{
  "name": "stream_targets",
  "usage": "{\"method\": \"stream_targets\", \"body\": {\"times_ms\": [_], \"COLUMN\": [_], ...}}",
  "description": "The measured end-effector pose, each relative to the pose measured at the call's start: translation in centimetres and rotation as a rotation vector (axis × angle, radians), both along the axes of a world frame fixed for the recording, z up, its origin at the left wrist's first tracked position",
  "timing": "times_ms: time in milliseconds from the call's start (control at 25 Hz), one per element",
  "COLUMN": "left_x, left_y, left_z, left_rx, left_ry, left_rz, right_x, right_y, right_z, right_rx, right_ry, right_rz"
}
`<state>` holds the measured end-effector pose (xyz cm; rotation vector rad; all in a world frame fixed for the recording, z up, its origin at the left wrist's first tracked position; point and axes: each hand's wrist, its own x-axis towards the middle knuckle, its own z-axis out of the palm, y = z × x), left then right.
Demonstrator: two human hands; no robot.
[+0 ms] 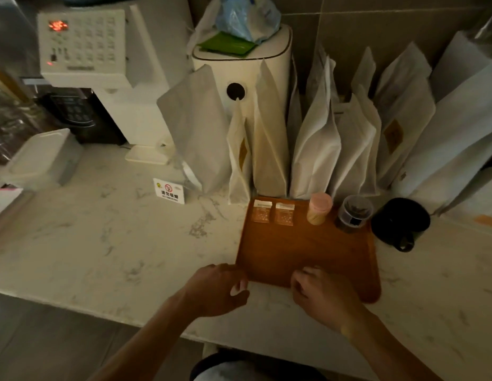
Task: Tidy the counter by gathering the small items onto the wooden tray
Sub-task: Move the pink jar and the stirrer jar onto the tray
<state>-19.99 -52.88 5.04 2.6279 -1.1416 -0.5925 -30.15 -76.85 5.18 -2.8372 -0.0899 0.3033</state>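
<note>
Wooden tray (308,251) on the tabletop (102,243), two sachets (273,213) and two jars along its far edge; both hands, left hand (220,290) and right hand (319,292), curl loosely at its near rim, grip uncertain; stiff, probably light, best held by opposite edges.

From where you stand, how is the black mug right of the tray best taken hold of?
Grip the black ceramic mug by its handle, which points toward you at its near side. Come from the front with the right hand; white paper pouches crowd it behind.
</note>
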Motion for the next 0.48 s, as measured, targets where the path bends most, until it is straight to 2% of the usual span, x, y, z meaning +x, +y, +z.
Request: {"method": "stream_targets", "body": {"times_ms": [240, 480], "left_x": [4.7, 12.6], "left_y": [8.3, 18.0], "left_z": [-1.6, -2.1], "left_rx": [0.035, 0.036], "left_ry": [-0.107, -0.232], "left_rz": [-0.073, -0.153], "right_x": [3.1, 8.7], "right_y": [8.2, 17.0], "right_z": [-0.2, -0.7], "right_rx": [0.036, -0.059], "right_ry": [-0.012, -0.079], "right_rz": [0.037, -0.008]}}
